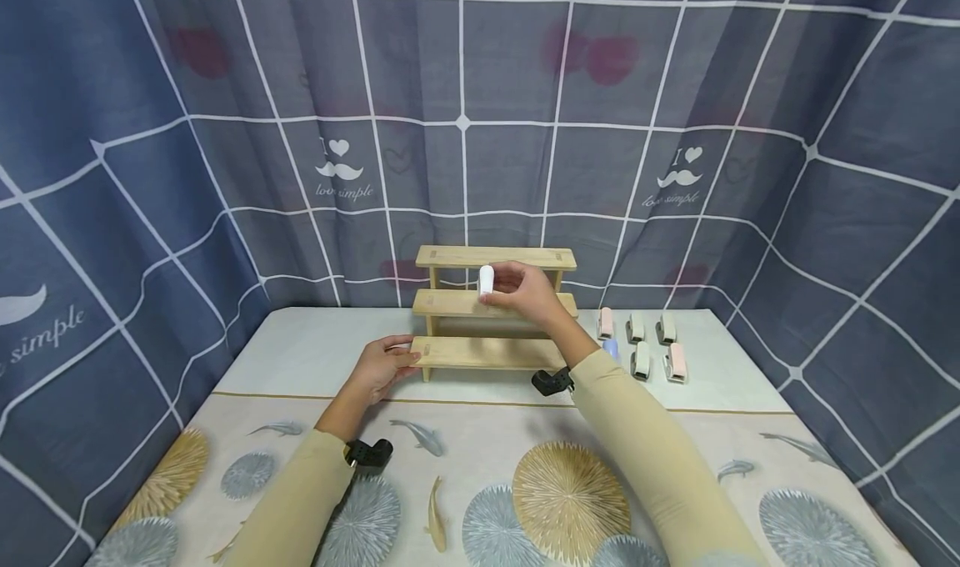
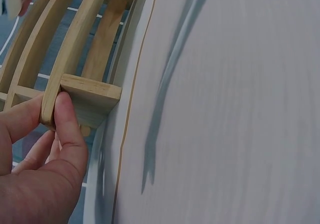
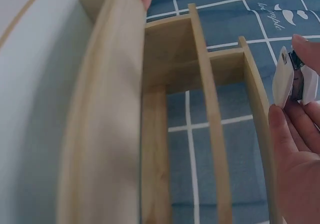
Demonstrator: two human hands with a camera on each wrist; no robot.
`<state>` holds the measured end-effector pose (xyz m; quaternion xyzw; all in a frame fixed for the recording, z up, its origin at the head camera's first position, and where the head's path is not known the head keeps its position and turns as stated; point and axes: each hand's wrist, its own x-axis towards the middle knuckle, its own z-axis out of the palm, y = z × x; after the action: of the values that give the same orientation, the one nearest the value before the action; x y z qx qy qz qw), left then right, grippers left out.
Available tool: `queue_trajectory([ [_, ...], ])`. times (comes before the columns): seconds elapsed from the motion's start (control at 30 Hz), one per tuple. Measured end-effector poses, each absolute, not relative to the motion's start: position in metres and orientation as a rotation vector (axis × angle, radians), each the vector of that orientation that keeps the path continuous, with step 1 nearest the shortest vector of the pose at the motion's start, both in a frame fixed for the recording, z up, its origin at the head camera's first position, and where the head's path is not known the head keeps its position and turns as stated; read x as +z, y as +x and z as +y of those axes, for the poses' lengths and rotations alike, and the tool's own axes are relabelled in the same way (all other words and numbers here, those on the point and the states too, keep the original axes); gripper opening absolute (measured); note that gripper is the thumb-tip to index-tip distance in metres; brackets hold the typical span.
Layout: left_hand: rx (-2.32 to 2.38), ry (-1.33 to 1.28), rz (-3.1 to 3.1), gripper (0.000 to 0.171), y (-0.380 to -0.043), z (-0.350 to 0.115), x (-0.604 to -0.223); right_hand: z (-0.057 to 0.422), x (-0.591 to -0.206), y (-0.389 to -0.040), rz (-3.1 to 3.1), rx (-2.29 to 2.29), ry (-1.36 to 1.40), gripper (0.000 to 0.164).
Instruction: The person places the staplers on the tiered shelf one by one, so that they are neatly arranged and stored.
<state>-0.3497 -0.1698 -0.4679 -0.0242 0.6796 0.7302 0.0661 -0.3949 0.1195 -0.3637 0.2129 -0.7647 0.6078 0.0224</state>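
A three-tier wooden display stand stands at the back of the table. My left hand pinches the left end of its lowest board between thumb and fingers, as the left wrist view shows closely at the board's end. In my right hand is a small white stapler, held above the middle board. The right wrist view shows the stapler gripped by thumb and fingers, its dark inner part visible between two white sides. It is apart from the boards in the head view.
Right of the stand are several small staplers: pink, cream, pale and a blue one partly behind my right forearm. A checked curtain hangs behind. A patterned cloth covers the table's near part.
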Motion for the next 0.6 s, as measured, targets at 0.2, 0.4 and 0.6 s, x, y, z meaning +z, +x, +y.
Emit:
queue_trajectory([
  [0.2, 2.208, -0.066, 2.040, 0.053, -0.350, -0.171, -0.467, 0.102, -0.348, -0.410, -2.353, 1.854, 0.642, 0.064],
  [0.4, 2.181, -0.052, 2.058, 0.055, -0.349, -0.172, -0.465, 0.088, -0.343, -0.432, -2.361, 1.873, 0.619, 0.064],
  [0.6, 2.167, -0.040, 2.060, 0.055, -0.350, -0.173, -0.468, 0.076, -0.340, -0.450, -2.388, 1.818, 0.585, 0.062],
])
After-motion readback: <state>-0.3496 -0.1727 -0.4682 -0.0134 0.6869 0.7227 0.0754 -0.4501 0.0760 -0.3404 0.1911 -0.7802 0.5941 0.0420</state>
